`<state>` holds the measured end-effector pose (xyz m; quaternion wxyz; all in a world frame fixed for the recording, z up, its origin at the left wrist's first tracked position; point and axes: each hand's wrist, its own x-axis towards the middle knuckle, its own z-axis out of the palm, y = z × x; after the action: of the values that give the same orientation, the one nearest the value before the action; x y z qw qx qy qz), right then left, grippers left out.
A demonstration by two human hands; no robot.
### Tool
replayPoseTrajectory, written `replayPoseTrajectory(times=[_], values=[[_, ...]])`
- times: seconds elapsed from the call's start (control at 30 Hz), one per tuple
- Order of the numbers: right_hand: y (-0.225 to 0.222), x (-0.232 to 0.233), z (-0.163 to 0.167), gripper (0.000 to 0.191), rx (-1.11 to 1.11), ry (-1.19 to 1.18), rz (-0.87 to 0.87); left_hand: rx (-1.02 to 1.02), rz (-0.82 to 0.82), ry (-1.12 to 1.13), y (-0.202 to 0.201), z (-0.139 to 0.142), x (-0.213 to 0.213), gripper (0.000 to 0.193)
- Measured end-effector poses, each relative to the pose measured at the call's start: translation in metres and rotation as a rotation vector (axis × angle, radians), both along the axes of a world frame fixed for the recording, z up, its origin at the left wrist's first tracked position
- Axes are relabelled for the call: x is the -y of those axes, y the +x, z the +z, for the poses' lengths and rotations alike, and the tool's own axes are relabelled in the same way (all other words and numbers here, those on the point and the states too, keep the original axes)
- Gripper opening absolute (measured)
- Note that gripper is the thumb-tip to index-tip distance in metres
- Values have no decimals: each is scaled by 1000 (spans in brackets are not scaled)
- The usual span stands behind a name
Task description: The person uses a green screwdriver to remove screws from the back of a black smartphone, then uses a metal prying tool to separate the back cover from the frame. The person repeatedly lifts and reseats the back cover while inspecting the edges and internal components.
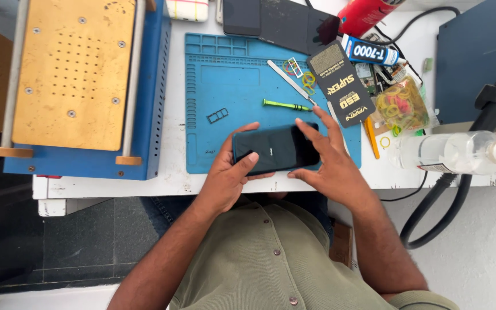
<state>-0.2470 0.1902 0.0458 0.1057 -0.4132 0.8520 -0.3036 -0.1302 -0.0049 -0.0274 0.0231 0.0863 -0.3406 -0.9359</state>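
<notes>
- Left hand (229, 172): lower centre, palm under, fingers curled around the left end of the phone (275, 149).
- Right hand (327, 158): fingers spread, tips pressing the phone's right end.
- Phone: glossy black slab, over the blue ribbed mat (225, 86).
- Green screwdriver (285, 105): slim, on the mat, above the phone.

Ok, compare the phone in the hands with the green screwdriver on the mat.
The phone is wide, flat and black; the green screwdriver is thin and rod-shaped. The phone is held by the left hand and touched by the right hand; the screwdriver lies untouched farther up. The phone overhangs the near edge of the blue mat; the screwdriver lies wholly on it. Both lie roughly crosswise.
</notes>
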Motion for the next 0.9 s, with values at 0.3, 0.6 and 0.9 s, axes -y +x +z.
replayPoseTrajectory(times=[0.3,0.6,0.9], values=[[-6,7,1,93,21,172,8,51,25,-3,1,5,-3,41],[3,-3,-20,105,-180,32,0,45,23,-37,1,7,-4,43],[-4,-7,-20,103,-253,34,100,15,3,-1,2,7,-3,52]])
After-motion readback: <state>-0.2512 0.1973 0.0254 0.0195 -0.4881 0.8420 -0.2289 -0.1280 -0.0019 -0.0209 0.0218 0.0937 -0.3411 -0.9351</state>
